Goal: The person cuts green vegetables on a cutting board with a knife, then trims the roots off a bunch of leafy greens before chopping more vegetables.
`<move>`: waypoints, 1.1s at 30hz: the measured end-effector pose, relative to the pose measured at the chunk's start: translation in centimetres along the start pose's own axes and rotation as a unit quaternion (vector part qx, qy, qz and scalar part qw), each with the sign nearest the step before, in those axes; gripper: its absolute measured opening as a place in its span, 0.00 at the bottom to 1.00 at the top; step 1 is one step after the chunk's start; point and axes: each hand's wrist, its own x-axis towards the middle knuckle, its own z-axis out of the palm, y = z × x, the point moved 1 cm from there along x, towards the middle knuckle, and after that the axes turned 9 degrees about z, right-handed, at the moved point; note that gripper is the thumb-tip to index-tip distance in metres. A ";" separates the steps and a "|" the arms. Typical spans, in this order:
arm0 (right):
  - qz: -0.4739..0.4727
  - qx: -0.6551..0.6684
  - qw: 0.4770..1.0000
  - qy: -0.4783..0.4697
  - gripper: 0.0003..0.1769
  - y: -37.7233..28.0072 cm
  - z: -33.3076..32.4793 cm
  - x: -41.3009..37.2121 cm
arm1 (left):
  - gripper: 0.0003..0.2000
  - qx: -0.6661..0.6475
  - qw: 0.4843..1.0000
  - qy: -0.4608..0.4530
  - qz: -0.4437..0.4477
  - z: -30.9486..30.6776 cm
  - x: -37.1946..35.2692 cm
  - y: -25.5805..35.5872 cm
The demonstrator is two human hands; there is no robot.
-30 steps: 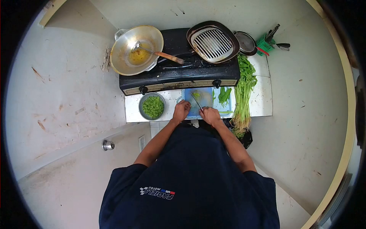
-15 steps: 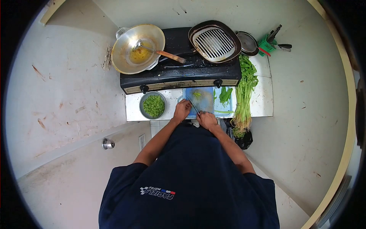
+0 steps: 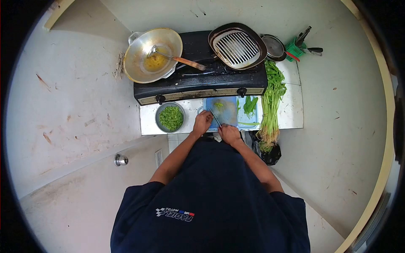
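My right hand (image 3: 230, 133) grips a knife (image 3: 215, 117) whose blade points up-left over a blue cutting board (image 3: 228, 110). My left hand (image 3: 202, 122) rests fingers-down on the board's left edge, right beside the blade; what lies under it is hidden. A small heap of chopped greens (image 3: 218, 104) lies at the far side of the board. Loose green leaves (image 3: 249, 105) lie on the board's right part. A grey bowl (image 3: 158, 116) of chopped greens stands just left of my left hand.
Behind the board is a black two-burner stove (image 3: 198, 86) with a wok (image 3: 152, 55) holding yellow liquid and a spatula, and a grill pan (image 3: 236, 45). A long bunch of leafy stalks (image 3: 270, 105) lies at the right. A green utensil basket (image 3: 294, 48) stands at the back right.
My right hand has drawn back toward me and the knife has shifted left, closer to my left hand. The left hand has stayed in place.
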 end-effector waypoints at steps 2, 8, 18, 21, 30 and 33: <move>-0.005 -0.006 1.000 0.001 0.24 0.0 0.0 0.1 | 0.03 -0.003 1.000 0.004 0.002 0.0 0.0 -0.1; -0.017 -0.001 1.000 0.023 0.26 0.0 0.2 0.5 | 0.03 0.000 1.000 -0.001 -0.002 0.2 -0.2 -0.2; -0.009 -0.011 1.000 0.015 0.27 0.5 0.1 -0.8 | 0.03 0.025 1.000 -0.008 -0.002 0.4 -0.3 -0.8; -0.012 -0.007 0.999 0.031 0.25 -0.4 0.0 0.2 | 0.03 0.012 1.000 -0.008 -0.003 0.5 -0.3 -0.6; -0.004 0.032 0.998 0.059 0.26 0.6 0.3 -0.1 | 0.03 0.010 1.000 -0.008 -0.026 0.6 -0.1 -0.4; -0.008 0.030 0.998 0.055 0.26 0.8 0.1 0.0 | 0.03 -0.006 1.000 0.005 -0.030 0.5 -0.1 -0.4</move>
